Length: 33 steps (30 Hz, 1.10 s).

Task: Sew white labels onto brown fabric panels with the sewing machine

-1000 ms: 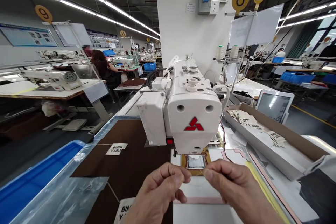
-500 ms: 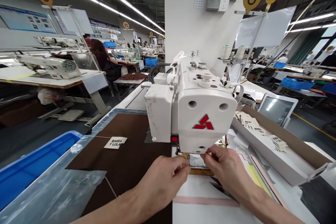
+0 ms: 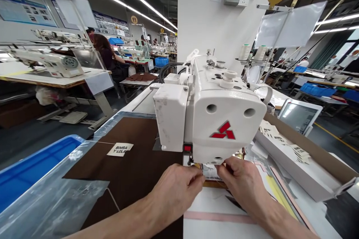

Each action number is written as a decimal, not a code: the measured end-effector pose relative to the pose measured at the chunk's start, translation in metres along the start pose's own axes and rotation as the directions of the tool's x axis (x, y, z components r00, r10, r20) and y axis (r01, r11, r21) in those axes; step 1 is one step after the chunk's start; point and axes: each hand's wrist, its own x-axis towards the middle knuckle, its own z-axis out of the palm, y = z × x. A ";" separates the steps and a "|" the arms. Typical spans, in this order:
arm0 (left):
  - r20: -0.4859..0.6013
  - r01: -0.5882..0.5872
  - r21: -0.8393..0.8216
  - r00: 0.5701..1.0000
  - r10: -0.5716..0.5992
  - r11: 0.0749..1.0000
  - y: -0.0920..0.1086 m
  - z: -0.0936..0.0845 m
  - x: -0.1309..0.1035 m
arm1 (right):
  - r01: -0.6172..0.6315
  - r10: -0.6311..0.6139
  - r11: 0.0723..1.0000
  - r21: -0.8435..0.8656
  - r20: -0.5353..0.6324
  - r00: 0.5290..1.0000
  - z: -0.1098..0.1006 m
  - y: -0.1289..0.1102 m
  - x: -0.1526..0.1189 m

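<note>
A white sewing machine (image 3: pixel 224 119) with a red logo stands in the centre. Under its head, at the left of the needle area, my left hand (image 3: pixel 179 186) is closed in a pinch; what its fingertips hold is too small to make out. My right hand (image 3: pixel 242 177) pinches at the right of the same spot, its fingertips against the machine's lower edge, their contents hidden. Between the hands lies a pale clamp area (image 3: pixel 210 171). Brown fabric (image 3: pixel 137 168) spreads at the left, bearing a cream label (image 3: pixel 120 149) printed BIMBA Y LOLA.
A long box (image 3: pixel 303 171) at the right holds several labels, with a tablet (image 3: pixel 300 115) behind it. At the left edge is a blue bin (image 3: pixel 42 168). Thread spools (image 3: pixel 245 52) stand behind the machine. A seated person (image 3: pixel 105 54) is at the back left.
The view has shifted slightly, with the machine looking larger and closer. Both hands keep nearly the same pinched poses beneath the machine head.
</note>
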 end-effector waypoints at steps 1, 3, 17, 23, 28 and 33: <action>-0.002 -0.010 0.004 1.000 0.010 1.000 -0.001 0.000 0.000 | 0.007 -0.007 1.000 0.002 -0.002 1.000 0.001 0.000 0.000; -0.005 -0.033 0.011 0.999 0.033 0.999 -0.002 0.002 -0.001 | 0.028 -0.028 1.000 0.013 -0.013 1.000 0.003 0.002 -0.001; -0.041 -0.145 0.091 0.988 0.149 0.985 -0.014 0.012 -0.001 | 0.115 -0.119 0.992 -0.050 -0.095 0.988 0.016 0.013 -0.002; -0.025 -0.157 0.107 0.987 0.161 0.982 -0.010 0.009 -0.002 | 0.178 -0.183 0.983 -0.047 -0.130 0.975 0.019 0.017 -0.002; -0.022 -0.160 0.119 0.986 0.164 0.980 -0.009 0.007 -0.001 | 0.197 -0.197 0.980 -0.013 -0.095 0.976 0.020 0.019 -0.003; -0.021 -0.157 0.118 0.987 0.160 0.981 -0.010 0.008 -0.001 | 0.195 -0.197 0.980 -0.028 -0.094 0.976 0.021 0.021 -0.005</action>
